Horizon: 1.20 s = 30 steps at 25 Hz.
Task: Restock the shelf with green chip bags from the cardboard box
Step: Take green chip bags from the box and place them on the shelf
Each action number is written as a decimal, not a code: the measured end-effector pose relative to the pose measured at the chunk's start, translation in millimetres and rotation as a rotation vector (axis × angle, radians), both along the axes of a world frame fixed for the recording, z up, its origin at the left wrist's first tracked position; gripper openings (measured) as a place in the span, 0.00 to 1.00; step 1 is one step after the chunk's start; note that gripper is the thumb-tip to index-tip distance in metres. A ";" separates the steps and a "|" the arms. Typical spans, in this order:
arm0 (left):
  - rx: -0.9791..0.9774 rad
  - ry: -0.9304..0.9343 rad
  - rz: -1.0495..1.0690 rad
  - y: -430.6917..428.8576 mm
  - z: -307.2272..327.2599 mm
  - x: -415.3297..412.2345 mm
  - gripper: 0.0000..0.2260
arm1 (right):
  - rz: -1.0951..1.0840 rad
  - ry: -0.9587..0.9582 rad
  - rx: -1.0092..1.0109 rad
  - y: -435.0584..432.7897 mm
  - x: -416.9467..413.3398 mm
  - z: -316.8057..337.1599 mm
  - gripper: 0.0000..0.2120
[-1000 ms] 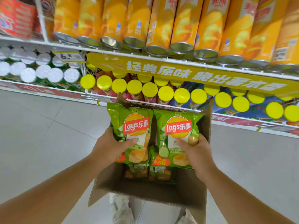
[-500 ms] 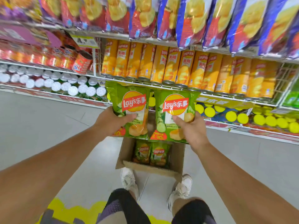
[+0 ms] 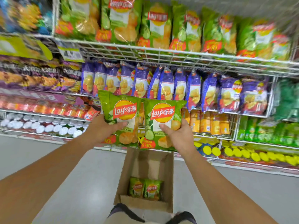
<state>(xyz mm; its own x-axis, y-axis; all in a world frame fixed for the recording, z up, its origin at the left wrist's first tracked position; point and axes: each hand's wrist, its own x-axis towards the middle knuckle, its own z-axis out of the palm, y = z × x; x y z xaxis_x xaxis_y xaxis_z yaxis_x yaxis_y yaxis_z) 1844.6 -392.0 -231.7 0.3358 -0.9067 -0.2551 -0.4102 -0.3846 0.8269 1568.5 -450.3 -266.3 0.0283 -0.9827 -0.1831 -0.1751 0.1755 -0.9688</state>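
Wire shelving (image 3: 178, 55) carries a top row of green chip bags (image 3: 155, 25), blurred, above purple bags (image 3: 166, 84). The open cardboard box (image 3: 168, 180) sits on the floor below, two green bags (image 3: 145, 188) inside. The left hand (image 3: 103, 128) clamps one green bag (image 3: 121, 117); the right hand (image 3: 179, 135) clamps another (image 3: 161, 125), touching side by side

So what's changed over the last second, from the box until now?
Both hands rose from the cardboard box toward the upper shelf: left hand with one green bag, right hand with the other. Grips unchanged; two bags remain inside the box.
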 end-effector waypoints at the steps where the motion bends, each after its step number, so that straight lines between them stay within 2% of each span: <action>1: -0.026 -0.008 0.002 -1.7 14.9 2.9 0.17 | -0.005 0.011 -0.035 -0.8 1.4 17.5 0.21; 6: -0.087 0.025 -0.052 -18.5 85.0 12.1 0.17 | -0.038 0.001 -0.152 -8.2 3.3 85.3 0.22; 8: -0.143 0.018 -0.081 -27.7 113.2 16.4 0.21 | -0.053 -0.010 -0.177 -14.5 7.1 109.4 0.23; 14: -0.291 0.007 -0.147 -58.9 194.3 26.6 0.14 | -0.112 -0.013 -0.310 -43.8 18.5 186.1 0.21; 15: -0.311 0.007 -0.150 -64.2 205.6 29.0 0.14 | -0.117 0.000 -0.333 -49.2 20.5 197.0 0.25; 18: -0.341 0.032 -0.160 -83.9 231.4 35.3 0.20 | -0.144 0.024 -0.381 -62.8 28.2 227.8 0.52; 19: -0.344 0.028 -0.173 -90.4 236.5 36.7 0.23 | -0.161 0.027 -0.387 -68.0 28.3 233.3 0.55; 21: -0.341 0.010 -0.184 -101.2 244.2 35.1 0.27 | -0.175 0.023 -0.377 -75.7 25.7 238.7 0.55; 26: -0.329 -0.041 -0.195 -133.8 254.1 23.2 0.27 | -0.240 0.068 -0.370 -97.4 19.7 245.5 0.57; 28: -0.327 -0.026 -0.206 -146.3 257.6 13.8 0.25 | -0.236 0.068 -0.388 -113.7 13.4 243.5 0.59; 30: -0.316 -0.016 -0.213 -154.4 260.9 4.1 0.20 | -0.236 0.081 -0.368 -130.9 6.1 241.3 0.53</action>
<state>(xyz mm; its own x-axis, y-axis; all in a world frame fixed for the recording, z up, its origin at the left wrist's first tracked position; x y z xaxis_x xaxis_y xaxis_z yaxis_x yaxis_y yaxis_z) 1848.7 -546.4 29.2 0.1333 -0.9897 0.0524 -0.4669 -0.0161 0.8841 1574.6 -581.2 -25.1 -0.2044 -0.9608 0.1873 -0.2497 -0.1338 -0.9590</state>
